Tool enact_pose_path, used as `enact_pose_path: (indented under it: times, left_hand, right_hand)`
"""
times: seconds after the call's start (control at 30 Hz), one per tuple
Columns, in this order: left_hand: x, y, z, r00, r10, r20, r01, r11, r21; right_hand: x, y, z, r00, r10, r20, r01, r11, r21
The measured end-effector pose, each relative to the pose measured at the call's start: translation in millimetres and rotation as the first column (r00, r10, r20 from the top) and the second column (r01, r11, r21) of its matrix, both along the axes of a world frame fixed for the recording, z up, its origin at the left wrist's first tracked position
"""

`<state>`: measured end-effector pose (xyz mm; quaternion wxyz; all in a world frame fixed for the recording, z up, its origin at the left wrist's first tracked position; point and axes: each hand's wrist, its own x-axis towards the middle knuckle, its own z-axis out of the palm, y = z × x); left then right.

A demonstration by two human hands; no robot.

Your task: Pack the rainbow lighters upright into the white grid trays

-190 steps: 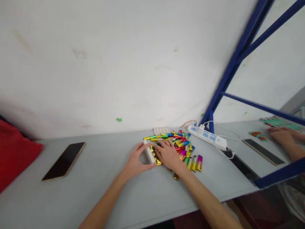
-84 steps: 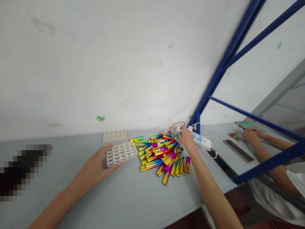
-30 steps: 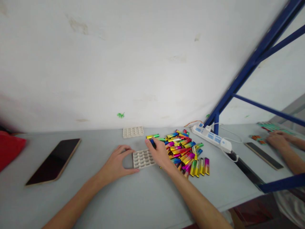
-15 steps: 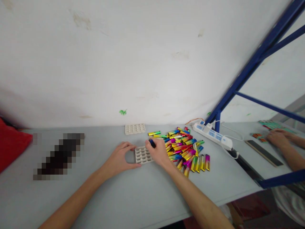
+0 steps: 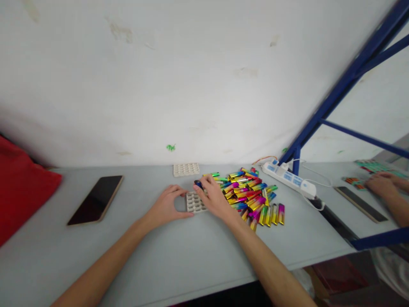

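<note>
The left hand (image 5: 166, 208) grips the left end of the near tray (image 5: 193, 204) between thumb and fingers. The right hand (image 5: 213, 198) pinches a dark-blue piece (image 5: 198, 184) above that tray, hiding its right part. Shiny cases (image 5: 246, 194) lie heaped to the right; another tray (image 5: 186, 169) sits on the far side. A phone (image 5: 96, 200) lies left.

Right fingers (image 5: 208, 181) off power strip (image 5: 289, 178), over front tray (image 5: 193, 204)

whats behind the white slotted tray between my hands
Nearer the white wall, a second white slotted tray lies on the grey table. Your right hand covers the right end of the nearer tray and much behind it.
</note>
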<state>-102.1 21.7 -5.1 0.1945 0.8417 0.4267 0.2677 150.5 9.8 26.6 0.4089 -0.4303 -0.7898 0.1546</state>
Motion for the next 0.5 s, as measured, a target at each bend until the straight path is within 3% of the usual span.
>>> enact_pose_path:
  times: [0.2, 0.5]
  left_hand:
    - [0.6, 1.4, -0.8, 1.000, 0.006, -0.019, -0.006, 1.000, -0.003]
    - [-0.2, 5.1, 2.0, 1.000, 0.007, -0.014, -0.008, 0.998, -0.069]
  right_hand:
    - [-1.0, 7.6, -7.1, 0.995, 0.024, 0.100, -0.011, 0.992, -0.124]
    - [-13.5, 16.3, -10.5, 0.935, 0.044, 0.352, -0.010, 0.995, -0.097]
